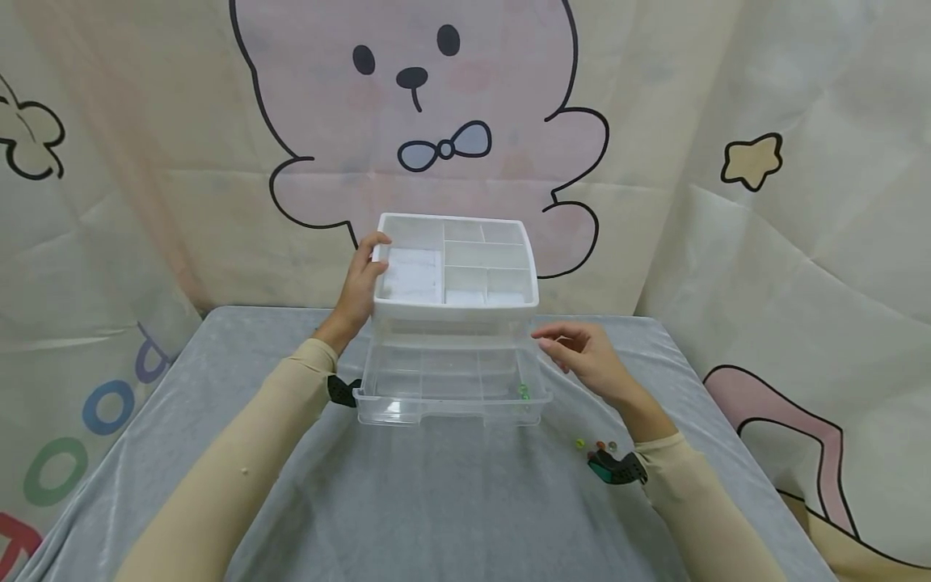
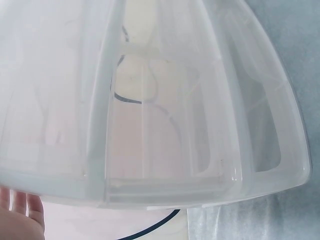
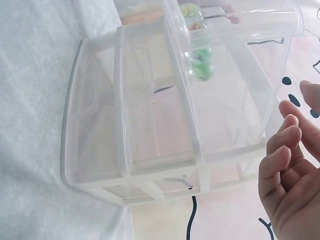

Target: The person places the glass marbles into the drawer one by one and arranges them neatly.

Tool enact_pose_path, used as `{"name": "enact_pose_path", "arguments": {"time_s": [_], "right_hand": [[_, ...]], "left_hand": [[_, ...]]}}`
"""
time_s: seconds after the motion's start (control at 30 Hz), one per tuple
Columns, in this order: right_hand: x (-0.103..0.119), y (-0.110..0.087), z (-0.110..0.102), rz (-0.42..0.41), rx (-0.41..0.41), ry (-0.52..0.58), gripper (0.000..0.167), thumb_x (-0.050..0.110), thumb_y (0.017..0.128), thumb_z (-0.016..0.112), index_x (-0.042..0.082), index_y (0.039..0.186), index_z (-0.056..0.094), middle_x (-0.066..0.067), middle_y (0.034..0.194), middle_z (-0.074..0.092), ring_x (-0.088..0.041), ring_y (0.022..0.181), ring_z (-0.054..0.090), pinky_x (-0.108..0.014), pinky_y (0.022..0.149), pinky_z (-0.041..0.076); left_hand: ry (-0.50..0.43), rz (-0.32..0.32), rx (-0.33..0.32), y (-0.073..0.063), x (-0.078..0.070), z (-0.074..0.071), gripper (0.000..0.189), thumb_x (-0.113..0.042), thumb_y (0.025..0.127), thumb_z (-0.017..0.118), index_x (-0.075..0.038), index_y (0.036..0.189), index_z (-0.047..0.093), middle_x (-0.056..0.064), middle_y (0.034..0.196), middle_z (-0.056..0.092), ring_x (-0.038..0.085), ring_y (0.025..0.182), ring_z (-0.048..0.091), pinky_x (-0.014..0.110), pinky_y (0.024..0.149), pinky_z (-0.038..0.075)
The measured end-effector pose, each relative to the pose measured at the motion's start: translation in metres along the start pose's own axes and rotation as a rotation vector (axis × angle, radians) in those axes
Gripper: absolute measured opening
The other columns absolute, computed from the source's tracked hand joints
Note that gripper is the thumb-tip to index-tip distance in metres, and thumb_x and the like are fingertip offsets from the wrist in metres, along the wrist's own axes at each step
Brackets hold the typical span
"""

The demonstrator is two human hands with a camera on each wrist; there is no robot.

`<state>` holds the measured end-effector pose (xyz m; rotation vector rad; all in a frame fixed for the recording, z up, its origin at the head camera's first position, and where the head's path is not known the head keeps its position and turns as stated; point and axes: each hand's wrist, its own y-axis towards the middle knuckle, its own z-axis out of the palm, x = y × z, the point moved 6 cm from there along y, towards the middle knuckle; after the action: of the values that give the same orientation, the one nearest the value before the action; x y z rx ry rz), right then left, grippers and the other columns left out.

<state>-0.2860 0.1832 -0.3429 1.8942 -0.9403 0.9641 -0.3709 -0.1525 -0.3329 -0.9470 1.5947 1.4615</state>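
Observation:
A small storage box (image 1: 454,307) with a white compartment tray top stands on the cloth, its clear walls filling much of both wrist views. One clear divided drawer (image 1: 451,412) is pulled out toward me. Green marbles (image 1: 524,392) lie in its right part; in the right wrist view green glass marbles (image 3: 202,70) show through the drawer wall. My left hand (image 1: 358,283) grips the box's upper left edge, fingertips over the white rim. Off the box's right side, my right hand (image 1: 582,356) hovers with loosely bent fingers and nothing in them.
Several small marbles (image 1: 600,445) lie on the grey cloth (image 1: 451,501) beside the right wrist strap (image 1: 617,467). Another strap (image 1: 342,391) on the left wrist sits close to the drawer's left corner. A printed curtain (image 1: 655,97) hangs behind the table and along its sides.

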Motion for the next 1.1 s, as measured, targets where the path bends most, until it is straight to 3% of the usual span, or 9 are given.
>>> {"name": "enact_pose_path", "arguments": {"time_s": [0.37,0.73,0.93,1.1], "right_hand": [[-0.004,-0.010,-0.008,-0.011,-0.004,0.006,0.023,0.003,0.100,0.058,0.019,0.108,0.073,0.008,0.076,0.057,-0.012,0.059,0.047,-0.023,0.054,0.042],[-0.009,-0.015,-0.014,-0.018,0.001,-0.021,0.018,0.003,0.100,0.058,0.004,0.110,0.072,0.006,0.072,0.054,-0.017,0.058,0.046,-0.025,0.054,0.042],[-0.022,-0.020,-0.018,0.012,0.008,-0.049,0.019,0.004,0.100,0.058,-0.005,0.112,0.069,0.003,0.070,0.053,-0.014,0.058,0.048,-0.027,0.055,0.044],[-0.032,-0.026,-0.020,0.033,0.013,-0.053,0.021,0.006,0.101,0.057,-0.006,0.114,0.068,0.002,0.070,0.053,-0.018,0.059,0.049,-0.032,0.056,0.045]], "left_hand": [[0.001,-0.002,0.004,-0.001,0.000,-0.001,0.038,-0.005,0.102,0.028,-0.002,0.140,0.034,0.018,0.152,0.030,0.032,0.118,0.039,0.040,0.098,0.031],[0.022,-0.008,0.007,-0.001,-0.001,-0.003,0.038,-0.006,0.102,0.028,-0.002,0.140,0.034,0.017,0.152,0.029,0.033,0.120,0.039,0.039,0.099,0.031],[0.000,0.013,0.005,-0.001,-0.002,-0.001,0.039,-0.003,0.101,0.029,0.001,0.139,0.035,0.018,0.155,0.029,0.035,0.124,0.037,0.040,0.100,0.030],[-0.010,0.022,-0.002,0.000,0.001,0.000,0.038,-0.003,0.101,0.029,0.002,0.138,0.035,0.019,0.152,0.032,0.033,0.118,0.039,0.039,0.098,0.031]]}}
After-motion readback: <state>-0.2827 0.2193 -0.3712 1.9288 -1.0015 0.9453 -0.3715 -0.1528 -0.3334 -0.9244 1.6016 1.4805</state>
